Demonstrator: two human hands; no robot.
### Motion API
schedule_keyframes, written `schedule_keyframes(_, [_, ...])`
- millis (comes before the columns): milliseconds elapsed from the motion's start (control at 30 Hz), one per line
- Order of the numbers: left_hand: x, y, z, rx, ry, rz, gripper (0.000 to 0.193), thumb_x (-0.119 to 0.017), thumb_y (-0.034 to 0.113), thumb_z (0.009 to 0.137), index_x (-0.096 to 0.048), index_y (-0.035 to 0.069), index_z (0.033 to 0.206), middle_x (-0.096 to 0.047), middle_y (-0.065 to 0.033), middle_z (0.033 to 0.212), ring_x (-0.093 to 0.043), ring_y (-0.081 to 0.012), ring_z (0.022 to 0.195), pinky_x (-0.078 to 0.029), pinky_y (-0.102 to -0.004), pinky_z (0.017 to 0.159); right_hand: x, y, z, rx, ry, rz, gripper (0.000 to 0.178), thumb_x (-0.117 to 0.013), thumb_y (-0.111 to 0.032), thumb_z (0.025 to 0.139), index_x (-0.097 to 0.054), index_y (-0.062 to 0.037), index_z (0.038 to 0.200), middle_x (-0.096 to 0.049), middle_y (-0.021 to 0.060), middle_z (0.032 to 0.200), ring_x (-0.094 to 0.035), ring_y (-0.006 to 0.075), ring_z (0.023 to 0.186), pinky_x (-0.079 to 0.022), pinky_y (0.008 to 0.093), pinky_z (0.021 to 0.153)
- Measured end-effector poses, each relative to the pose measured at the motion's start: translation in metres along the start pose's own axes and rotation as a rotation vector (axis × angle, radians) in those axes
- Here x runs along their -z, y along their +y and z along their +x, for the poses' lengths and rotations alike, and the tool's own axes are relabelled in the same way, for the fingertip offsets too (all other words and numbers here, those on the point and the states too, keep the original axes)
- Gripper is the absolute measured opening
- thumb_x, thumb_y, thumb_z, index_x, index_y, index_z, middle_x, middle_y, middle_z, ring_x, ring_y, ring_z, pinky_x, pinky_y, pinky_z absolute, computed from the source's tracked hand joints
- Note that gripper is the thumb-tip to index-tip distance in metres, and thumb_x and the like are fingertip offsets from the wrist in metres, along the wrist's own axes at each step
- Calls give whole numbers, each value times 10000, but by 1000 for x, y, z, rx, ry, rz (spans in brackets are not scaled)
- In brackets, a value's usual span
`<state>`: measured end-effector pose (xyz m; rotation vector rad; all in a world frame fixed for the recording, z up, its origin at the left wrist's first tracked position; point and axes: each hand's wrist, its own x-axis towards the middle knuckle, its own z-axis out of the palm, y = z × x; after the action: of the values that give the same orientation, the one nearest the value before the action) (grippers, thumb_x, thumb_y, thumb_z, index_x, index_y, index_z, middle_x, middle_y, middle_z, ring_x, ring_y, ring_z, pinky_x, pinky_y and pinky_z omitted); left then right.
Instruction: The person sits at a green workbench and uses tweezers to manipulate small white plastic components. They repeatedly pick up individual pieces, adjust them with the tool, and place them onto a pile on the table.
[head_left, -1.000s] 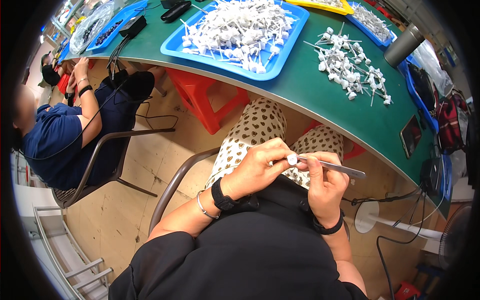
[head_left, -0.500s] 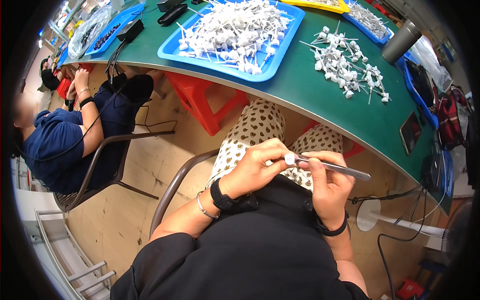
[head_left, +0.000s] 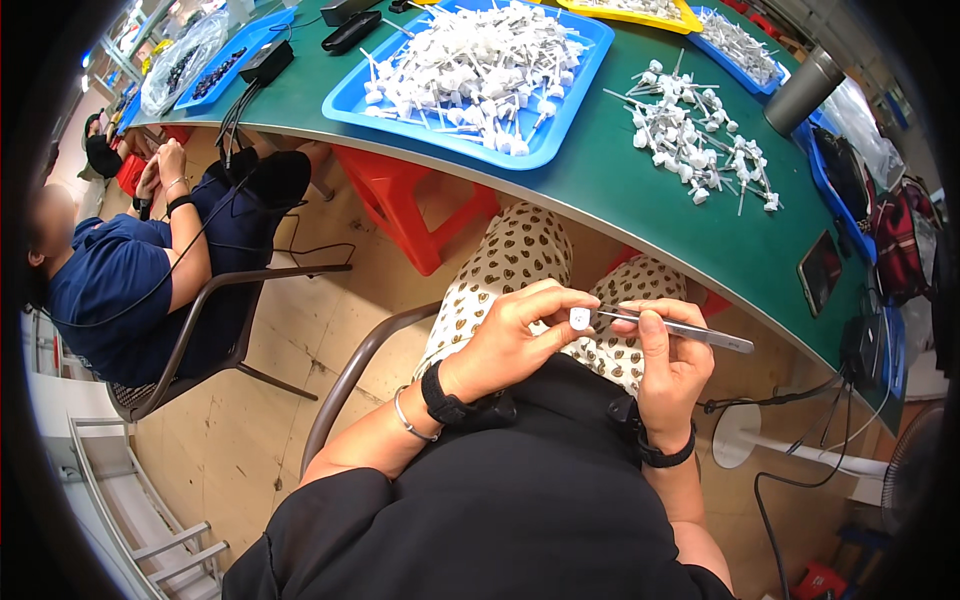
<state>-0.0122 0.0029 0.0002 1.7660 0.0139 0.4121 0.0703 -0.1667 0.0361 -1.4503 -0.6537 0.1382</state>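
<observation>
Above my lap, my left hand [head_left: 522, 335] pinches a small white plastic part [head_left: 579, 319] between thumb and fingers. My right hand [head_left: 668, 362] grips a pair of metal tweezers [head_left: 700, 334], their tips pointing left beside the white part. Whether the tips touch it is too small to tell. On the green table [head_left: 600, 205] in front of me stands a blue tray [head_left: 535, 160] heaped with white parts that have thin stems. To its right lies a loose pile of similar white stemmed parts [head_left: 690, 135].
A dark metal flask [head_left: 803, 92] and a phone [head_left: 820, 272] are at the table's right. Yellow tray [head_left: 685, 20] at the back. To my left, a person in dark blue [head_left: 130, 290] sits on a chair. A red stool [head_left: 405, 215] stands under the table; cables hang at right.
The tweezers in my right hand have drawn slightly right, away from the white part, so their tips show more. My left hand keeps its pinch on the part, which has turned slightly.
</observation>
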Motion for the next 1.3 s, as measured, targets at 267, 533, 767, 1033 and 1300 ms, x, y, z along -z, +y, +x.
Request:
schedule_keyframes(267, [0, -5, 0, -79, 36, 36, 231, -694, 1, 887, -704, 29, 1115, -668, -77, 967, -642, -135, 819, -530, -254, 686, -1, -1, -1, 75, -47, 16, 102, -590, 6, 968, -616, 80, 1033, -676, 155, 1005, -708, 208, 864, -618, 304, 777])
schedule_keyframes(533, [0, -3, -1, -57, 48, 9, 226, -701, 2, 881, -708, 30, 1105, -671, -71, 971, -640, -123, 821, -519, -241, 674, -2, 1, -2, 85, -68, 17, 117, -592, -3, 969, -606, 81, 1049, -673, 158, 1005, -703, 211, 862, -623, 312, 780])
schedule_keyframes(767, [11, 27, 19, -184, 148, 58, 188, -701, 14, 894, -701, 5, 1081, -685, -55, 933, -642, -104, 812, -512, -235, 683, 8, -3, 2, 159, 50, 145, 181, -582, -103, 1002, -555, 54, 1090, -675, 188, 1001, -684, 202, 806, -571, 315, 765])
schedule_keyframes(1033, [109, 77, 142, -353, 541, 278, 190, -704, 108, 898, -700, -29, 1029, -724, -96, 876, -692, -165, 798, -542, -298, 772, 21, -15, 8, 207, 121, 182, 199, -576, -138, 1011, -556, 43, 1091, -678, 189, 1001, -689, 212, 802, -573, 320, 762])
schedule_keyframes(1300, [125, 52, 215, -554, 377, 1101, 492, -797, 259, 812, -658, -11, 1198, -680, -224, 1144, -631, -361, 1116, -483, -371, 976, 30, -16, 12, 219, 156, 176, 178, -586, -131, 1006, -571, 33, 1075, -691, 173, 984, -688, 192, 797, -562, 308, 763])
